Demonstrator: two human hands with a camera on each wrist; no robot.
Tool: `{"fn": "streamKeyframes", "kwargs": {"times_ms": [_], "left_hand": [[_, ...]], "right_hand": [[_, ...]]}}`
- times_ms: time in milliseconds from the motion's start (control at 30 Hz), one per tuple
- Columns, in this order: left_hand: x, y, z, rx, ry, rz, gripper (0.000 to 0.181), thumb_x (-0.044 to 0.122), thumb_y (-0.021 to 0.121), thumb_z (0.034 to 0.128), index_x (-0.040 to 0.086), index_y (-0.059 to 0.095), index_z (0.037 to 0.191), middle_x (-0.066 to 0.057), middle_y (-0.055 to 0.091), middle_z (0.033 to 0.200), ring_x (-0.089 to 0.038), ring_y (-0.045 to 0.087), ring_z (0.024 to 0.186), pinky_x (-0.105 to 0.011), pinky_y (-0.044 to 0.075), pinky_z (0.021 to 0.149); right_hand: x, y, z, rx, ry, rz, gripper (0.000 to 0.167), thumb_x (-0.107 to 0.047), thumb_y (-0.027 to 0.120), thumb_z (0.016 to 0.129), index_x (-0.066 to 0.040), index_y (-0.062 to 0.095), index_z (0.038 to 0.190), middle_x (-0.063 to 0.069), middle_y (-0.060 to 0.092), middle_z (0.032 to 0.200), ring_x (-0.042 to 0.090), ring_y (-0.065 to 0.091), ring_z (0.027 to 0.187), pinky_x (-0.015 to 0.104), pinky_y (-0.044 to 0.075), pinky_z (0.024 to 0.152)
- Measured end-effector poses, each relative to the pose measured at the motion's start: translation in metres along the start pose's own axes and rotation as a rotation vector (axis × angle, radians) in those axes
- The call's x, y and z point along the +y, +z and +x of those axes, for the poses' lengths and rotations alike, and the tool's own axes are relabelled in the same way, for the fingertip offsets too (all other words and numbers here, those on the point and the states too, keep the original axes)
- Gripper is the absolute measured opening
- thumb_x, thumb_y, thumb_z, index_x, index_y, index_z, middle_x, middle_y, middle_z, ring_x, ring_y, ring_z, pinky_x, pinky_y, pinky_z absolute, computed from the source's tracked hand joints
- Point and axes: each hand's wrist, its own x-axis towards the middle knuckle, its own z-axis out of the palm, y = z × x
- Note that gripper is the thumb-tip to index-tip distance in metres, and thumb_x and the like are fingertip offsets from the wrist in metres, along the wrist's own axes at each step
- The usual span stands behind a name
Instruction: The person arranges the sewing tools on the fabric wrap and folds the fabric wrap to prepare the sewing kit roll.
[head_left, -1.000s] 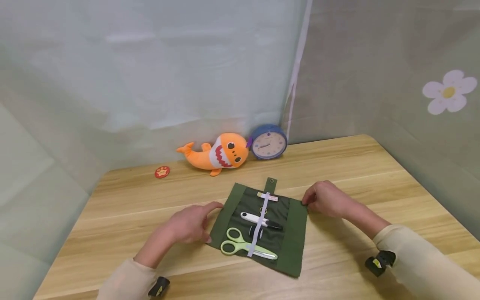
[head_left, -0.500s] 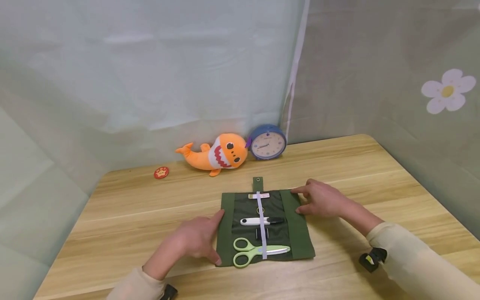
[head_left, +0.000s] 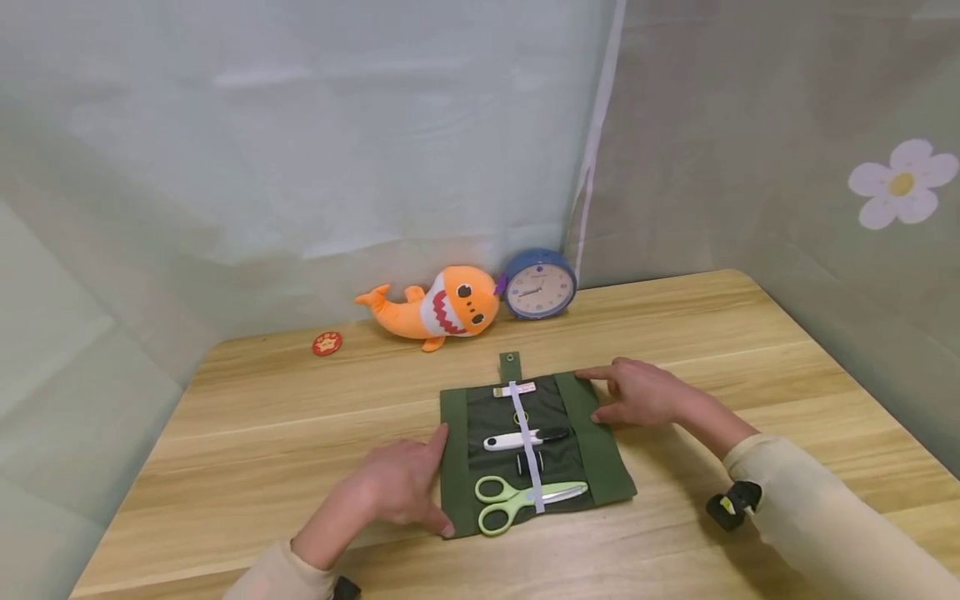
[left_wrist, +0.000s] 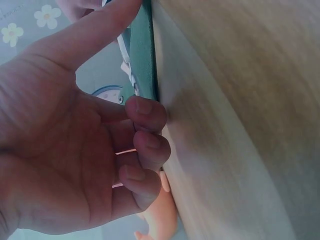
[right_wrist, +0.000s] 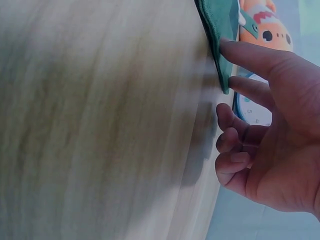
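Observation:
An unfolded dark green fabric tool roll [head_left: 453, 450] lies flat on the table. A pale elastic strap [head_left: 527, 451] crosses light-green-handled scissors [head_left: 497, 504], a small black spool-like item [head_left: 523, 463], a white tool with a black end [head_left: 504, 442], a small yellow ring [head_left: 521, 417] and a small pale strip [head_left: 525, 388]. My left hand [head_left: 397, 483] touches the roll's left edge with thumb and index finger; its other fingers curl loosely in the left wrist view. My right hand [head_left: 641, 393] rests extended index finger and thumb on the right flap.
Behind the roll, an orange plush shark [head_left: 465, 302] sits against a blue alarm clock [head_left: 539, 285]. A red round badge [head_left: 327, 343] lies at the back left of the wooden table [head_left: 285, 417]. Fabric walls [head_left: 375, 150] stand along the back and sides.
The tool roll has turned from a slant to nearly square with me. My left hand has moved right and nearer; my right hand has shifted slightly left, its fingers now extended on the flap.

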Motion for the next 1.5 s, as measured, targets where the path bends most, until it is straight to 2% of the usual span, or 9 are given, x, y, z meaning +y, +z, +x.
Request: {"fn": "streamKeyframes", "kwargs": {"times_ms": [133,300,467,600,800,967,1133,1367,1500], "left_hand": [[0.013,-0.013,-0.009,0.006,-0.020,-0.036,0.136,0.054,0.101,0.0575,-0.003,0.033,0.160,-0.018,0.071,0.133,-0.040,0.066,0.125,-0.057,0.051,0.103],[0.018,-0.019,-0.014,0.006,-0.021,-0.043,0.133,0.050,0.102,0.0586,-0.004,0.034,0.159,-0.019,0.071,0.132,-0.040,0.066,0.125,-0.057,0.052,0.102],[0.009,-0.010,-0.005,-0.006,-0.010,-0.029,0.137,0.056,0.101,0.0582,-0.003,0.031,0.161,-0.018,0.070,0.133,-0.039,0.065,0.126,-0.059,0.052,0.101],[-0.011,0.012,0.012,0.007,0.010,-0.011,0.145,0.069,0.097,0.0552,0.001,0.028,0.163,-0.015,0.071,0.133,-0.038,0.066,0.125,-0.057,0.053,0.099],[0.012,-0.012,-0.010,0.016,-0.016,-0.046,0.137,0.057,0.101,0.0575,-0.001,0.032,0.162,-0.018,0.068,0.137,-0.037,0.064,0.129,-0.056,0.052,0.104],[0.025,-0.017,-0.024,0.089,0.059,-0.037,0.125,0.053,0.101,0.0604,0.004,0.042,0.159,-0.014,0.064,0.134,-0.032,0.063,0.122,-0.054,0.054,0.100],[0.036,-0.014,-0.030,0.174,0.184,0.037,0.092,0.048,0.099,0.0660,0.009,0.063,0.141,-0.006,0.062,0.129,-0.026,0.061,0.119,-0.049,0.057,0.096],[0.041,-0.008,-0.036,0.169,0.191,0.118,0.072,0.044,0.098,0.0681,0.008,0.074,0.126,-0.004,0.066,0.125,-0.026,0.064,0.114,-0.049,0.058,0.090],[0.040,-0.003,-0.037,0.177,0.195,0.123,0.072,0.041,0.099,0.0673,0.008,0.074,0.126,-0.004,0.066,0.126,-0.026,0.066,0.111,-0.049,0.058,0.087]], "right_hand": [[0.002,0.000,0.001,-0.015,-0.003,0.059,0.070,-0.027,0.084,0.089,-0.007,0.057,0.151,-0.009,0.036,0.058,0.008,0.034,0.054,0.028,0.031,0.057],[0.003,0.000,0.002,-0.026,0.018,0.084,0.071,-0.028,0.084,0.090,-0.008,0.056,0.152,-0.006,0.046,0.063,0.009,0.041,0.058,0.029,0.035,0.058],[0.004,0.001,0.003,-0.023,0.023,0.082,0.071,-0.030,0.083,0.090,-0.010,0.056,0.152,-0.003,0.055,0.070,0.011,0.048,0.064,0.029,0.039,0.061],[0.005,0.002,0.003,-0.022,0.031,0.091,0.071,-0.030,0.083,0.090,-0.010,0.056,0.152,-0.003,0.056,0.071,0.011,0.049,0.064,0.030,0.039,0.061],[0.004,0.003,0.000,0.003,-0.001,0.127,0.071,-0.028,0.084,0.090,-0.008,0.055,0.152,-0.004,0.057,0.073,0.010,0.050,0.067,0.029,0.042,0.063],[-0.012,0.003,-0.022,0.078,-0.055,0.132,0.058,-0.028,0.085,0.090,-0.002,0.066,0.139,-0.003,0.061,0.084,0.007,0.049,0.070,0.026,0.044,0.065],[-0.029,0.008,-0.052,0.091,-0.125,0.058,0.048,-0.035,0.086,0.088,-0.005,0.075,0.124,-0.006,0.064,0.094,0.004,0.051,0.076,0.025,0.047,0.068],[-0.038,0.022,-0.076,0.049,-0.191,-0.075,0.050,-0.039,0.091,0.080,-0.011,0.078,0.119,-0.006,0.065,0.114,0.014,0.066,0.100,0.038,0.058,0.086],[-0.040,0.030,-0.081,0.088,-0.198,-0.137,0.048,-0.035,0.093,0.076,-0.012,0.080,0.116,-0.005,0.065,0.116,0.014,0.067,0.101,0.038,0.059,0.085]]}}
